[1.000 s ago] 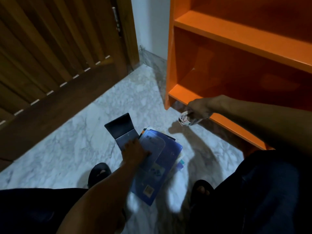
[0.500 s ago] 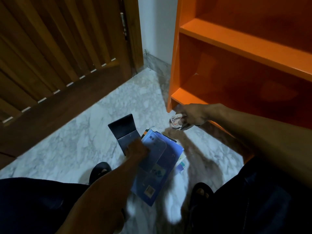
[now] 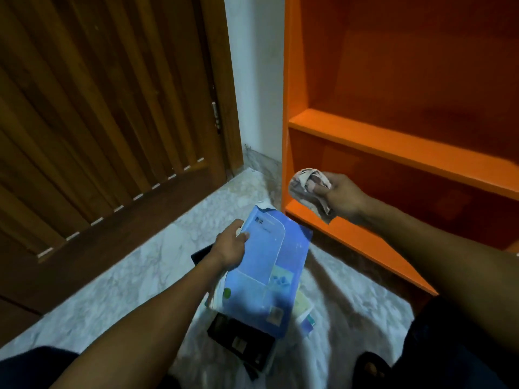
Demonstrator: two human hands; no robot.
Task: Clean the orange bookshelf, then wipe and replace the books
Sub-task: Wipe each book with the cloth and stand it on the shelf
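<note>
Two hands in play over the marble floor (image 3: 112,279). The left hand (image 3: 229,245) grips the near-left edge of a blue book (image 3: 266,273), thumb on the cover, fingers curled under, and the book is tilted up off the pile with its far corner toward the bookshelf. Under it sit more books: a black book (image 3: 241,341) lying flat on the floor and a pale one with a teal corner (image 3: 306,318) poking out on the right. The right hand (image 3: 341,196) is clenched round a crumpled patterned cloth (image 3: 307,185), held in the air just in front of the lower-left corner of the orange bookshelf (image 3: 393,147). Whether the cloth touches the shelf's side panel I can't tell. Both visible shelves show bare orange boards. On the left stands a slatted wooden door (image 3: 98,122), with a strip of white wall (image 3: 255,80) between it and the bookshelf. Dark trouser legs and a dark sandal (image 3: 370,366) frame the bottom.
</note>
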